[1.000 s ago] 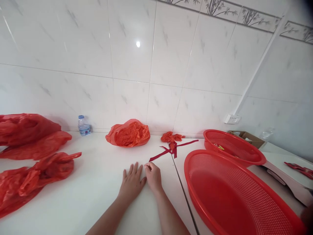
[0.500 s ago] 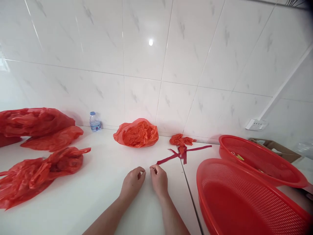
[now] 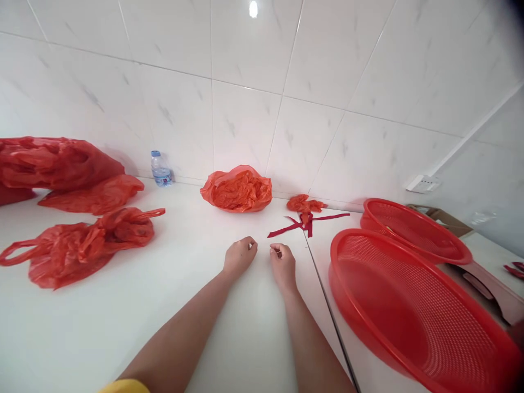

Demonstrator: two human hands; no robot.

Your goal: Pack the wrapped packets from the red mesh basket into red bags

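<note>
Fingers [image 3: 283, 251] curled near dark-red ribbon [image 3: 295, 225], red basket [image 3: 385, 297] right, orange bag [image 3: 237, 191] beyond.

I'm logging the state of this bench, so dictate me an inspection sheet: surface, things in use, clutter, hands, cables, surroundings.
Surface: white table, with a dark seam right of the right arm.
Things in use: dark red strips just beyond the right hand; small crumpled red plastic behind them.
Clutter: red bags at left; blue-capped bottle and bunched red bag near the wall; two red baskets at right.
Hands: left hand and right hand apart, fingers curled; nothing held can be made out.
Cables: nothing seen.
Surroundings: marbled tile wall; white socket box and cardboard box at right.
</note>
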